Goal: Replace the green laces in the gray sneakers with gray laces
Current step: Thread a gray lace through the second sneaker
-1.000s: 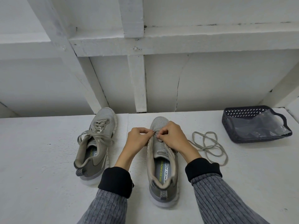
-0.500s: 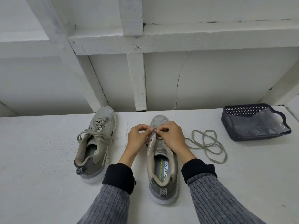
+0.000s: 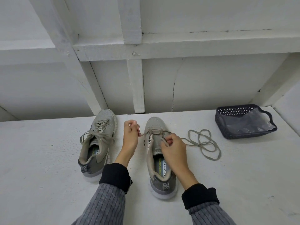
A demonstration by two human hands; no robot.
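Laces first: nearest shoe, the right-hand sneaker (image 3: 159, 158), sits heel toward the person btwn both forearms, tongue bare, only the toe-end eyelets threaded w/ the gray lace (image 3: 154, 131). Right hand (image 3: 174, 147) lies over the tongue, fingers curled, pinching the lace end whose slack runs off to the right. Left hand (image 3: 130, 135) pinches the other end just left of the shoe. Change: half a sec ago both hands were bunched together over the toe eyelets; now they've drawn apart, left hand out to the side, lace taut across the bottom row. Reads as first crossing pulled thru, so lacing on this shoe has only begun. Loose loops of lace (image 3: 205, 144) lie on the table (image 3: 40, 159), right of shoe. Left-hand sneaker (image 3: 98, 140) looks fully laced; color hard to tell. Farther right, dark basket (image 3: 243, 120) w/ clear plastic bag.
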